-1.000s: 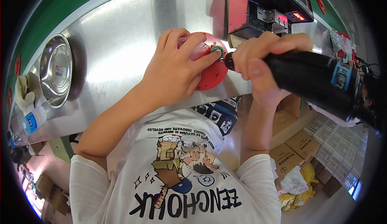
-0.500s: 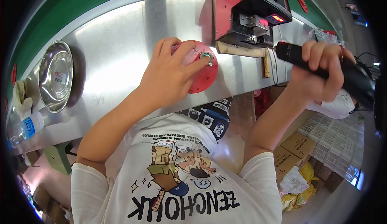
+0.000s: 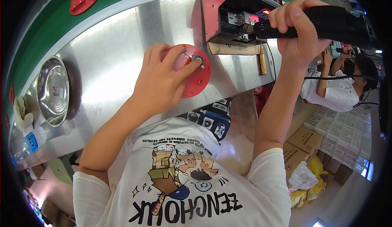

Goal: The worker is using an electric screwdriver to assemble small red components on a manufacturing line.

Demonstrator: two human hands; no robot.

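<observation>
Silver metal counter [image 3: 114, 63] below, the half-curled left hand [image 3: 160, 76] clasps a flat, round red plastic disc [image 3: 203, 74] lying on it, apparently for steadiness; rightward, the right hand [image 3: 301, 31] wraps a black cylindrical power tool [image 3: 341, 23], held aloft, perhaps for clearance.

We find the scene brightly lit. Left of the left hand [image 3: 163, 76], which grips the red disc [image 3: 195, 87], glare washes out a broad patch of the steel table [image 3: 102, 65]; duller streaks cross the metal above the grip. Farther left, the steel bowl [image 3: 53, 92] carries hard highlights, with a dark shadow along its grip-facing side. Up and right of the grip, we note a red glow at the metal bracket [image 3: 237, 19]. We record fisheye bending of straight edges and black corners. Well right of the grip, the co-worker [image 3: 341, 89] appears soft in detail.
</observation>
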